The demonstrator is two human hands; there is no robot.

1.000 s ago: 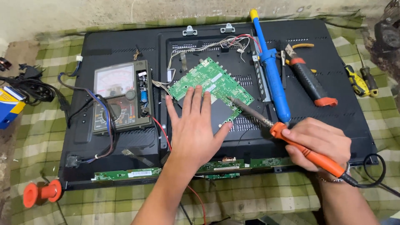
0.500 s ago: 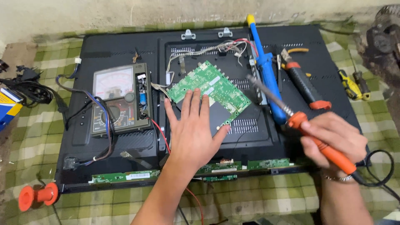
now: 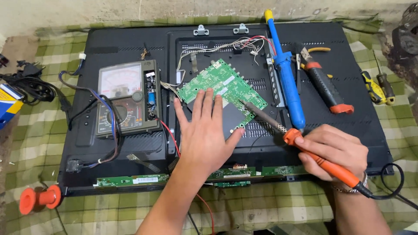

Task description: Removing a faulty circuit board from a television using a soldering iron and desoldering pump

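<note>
Left hand lies flat, fingers spread wide and gripping nothing, palm down on the black back panel of a flat screen set, fingertips touching the near edge of the green circuit board. That board sits tilted near the middle of the panel, a bundle of thin wires trailing off its far side. Right hand is wrapped around the orange handle of a soldering iron, fingers closed tight on it, the metal tip reaching left and far to the right near edge of the board, just beside the left index finger. To the right of the board lie a blue desoldering pump and red-handled pliers. Left of the board sits an analog multimeter, its leads looping toward the near left. A red solder spool rests on the green checked cloth at the near left corner, and two yellow screwdrivers lie far right.
</note>
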